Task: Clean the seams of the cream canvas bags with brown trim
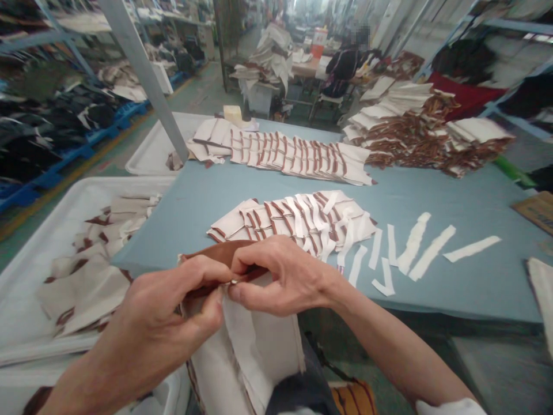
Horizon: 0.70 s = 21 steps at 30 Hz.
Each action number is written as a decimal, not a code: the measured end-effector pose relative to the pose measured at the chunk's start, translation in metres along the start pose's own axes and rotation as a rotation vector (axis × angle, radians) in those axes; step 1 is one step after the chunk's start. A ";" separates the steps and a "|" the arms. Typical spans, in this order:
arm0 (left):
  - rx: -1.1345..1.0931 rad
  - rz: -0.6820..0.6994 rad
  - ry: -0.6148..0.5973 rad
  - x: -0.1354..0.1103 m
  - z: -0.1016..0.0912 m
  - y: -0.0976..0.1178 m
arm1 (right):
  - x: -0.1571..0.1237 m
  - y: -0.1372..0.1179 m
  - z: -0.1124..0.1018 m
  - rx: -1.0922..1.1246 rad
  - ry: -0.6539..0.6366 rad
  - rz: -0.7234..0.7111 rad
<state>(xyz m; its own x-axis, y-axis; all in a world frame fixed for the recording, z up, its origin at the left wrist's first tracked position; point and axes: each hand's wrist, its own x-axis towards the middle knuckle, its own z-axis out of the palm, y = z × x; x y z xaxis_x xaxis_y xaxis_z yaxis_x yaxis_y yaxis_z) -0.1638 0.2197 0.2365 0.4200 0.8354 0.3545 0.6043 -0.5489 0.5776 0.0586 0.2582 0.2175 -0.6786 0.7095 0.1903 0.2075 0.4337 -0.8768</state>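
A cream fabric piece [276,346] with a brown edge hangs over the near side of the table, toward my lap. My left hand [173,305] pinches its upper edge between thumb and forefinger. Close against it, my right hand [276,276] grips the same edge, the fingertips of both hands nearly touching. A white strip [239,337] runs down the fabric below my fingers. Just beyond my hands, an overlapping row of cream and brown fabric pieces [272,216] lies on the blue table [199,190], with several white strips [345,230] on top.
Loose white strips [432,251] lie to the right. A second row of fabric pieces [298,155] and a large pile [406,121] are at the back. White bins [86,187] with fabric stand left, near a metal post [147,69]. A person [343,66] sits in the distance.
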 end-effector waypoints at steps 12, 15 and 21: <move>0.007 0.416 -0.048 -0.010 0.016 -0.035 | -0.001 0.006 -0.001 0.684 -0.134 0.260; 0.000 0.464 -0.055 -0.015 0.019 -0.045 | 0.000 0.007 0.004 0.679 -0.112 0.327; -0.034 0.132 0.006 -0.026 0.019 -0.033 | 0.001 0.004 0.008 0.435 -0.058 0.219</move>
<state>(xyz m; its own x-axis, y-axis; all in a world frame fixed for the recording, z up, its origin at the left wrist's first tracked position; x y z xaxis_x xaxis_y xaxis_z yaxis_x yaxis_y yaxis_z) -0.1815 0.2153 0.1941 0.4899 0.7564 0.4334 0.5206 -0.6526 0.5506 0.0534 0.2559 0.2105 -0.6925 0.7206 -0.0332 0.0445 -0.0032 -0.9990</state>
